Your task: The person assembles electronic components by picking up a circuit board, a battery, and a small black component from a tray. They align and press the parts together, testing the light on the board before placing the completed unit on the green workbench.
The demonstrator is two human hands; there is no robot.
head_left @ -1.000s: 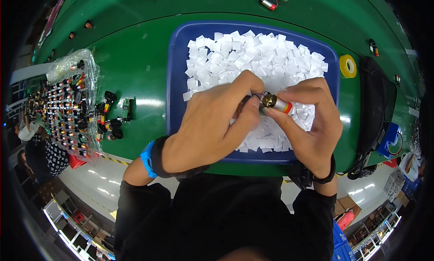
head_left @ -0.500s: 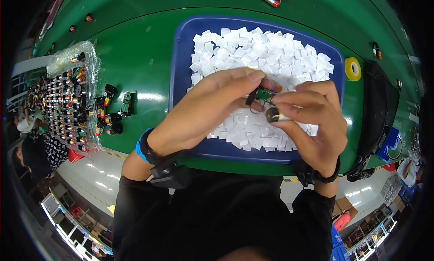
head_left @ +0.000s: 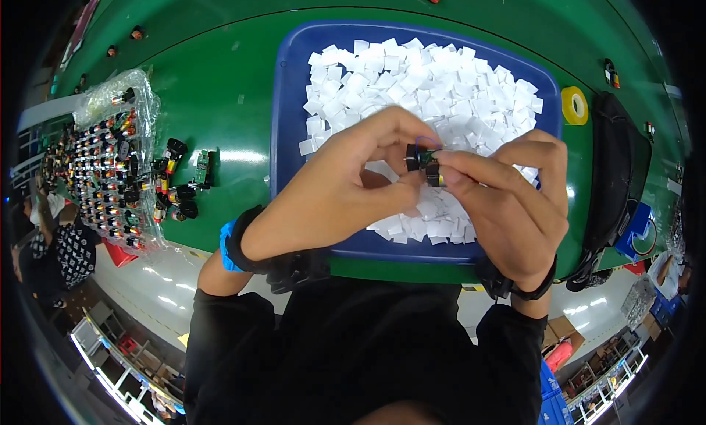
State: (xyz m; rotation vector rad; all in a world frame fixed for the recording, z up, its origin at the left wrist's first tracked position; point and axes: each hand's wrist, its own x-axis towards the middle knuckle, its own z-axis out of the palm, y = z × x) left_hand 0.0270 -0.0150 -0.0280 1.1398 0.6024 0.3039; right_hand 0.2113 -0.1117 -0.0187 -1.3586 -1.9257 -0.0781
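Note:
Both hands are at a small wired assembly over the blue tray [head_left: 294, 57]. It has a green circuit board [head_left: 427, 157], a round black end piece [head_left: 412, 158], and a small cylindrical battery [head_left: 434, 176] with a dark end, mostly covered by fingers. A thin bluish wire loops above the board. My left hand [head_left: 334, 197] is closed around the black end piece side, its thumb and fingertips against the assembly. Thumb and forefinger of my right hand [head_left: 511, 204] pinch the board and battery side. Many white paper-like squares [head_left: 434, 83] lie heaped in the tray beneath.
To the left, rows of batteries [head_left: 103, 171] stand in clear plastic wrap, with loose wired batteries [head_left: 170, 178] and a circuit board [head_left: 202, 169] beside them. Yellow tape [head_left: 575, 105], a black bag [head_left: 612, 167] and a blue box [head_left: 638, 230] lie right of the tray.
The left fingers have curled in from an extended position onto the black end piece. The battery has turned and drawn close to the board, and the right fingertips have shifted slightly left.

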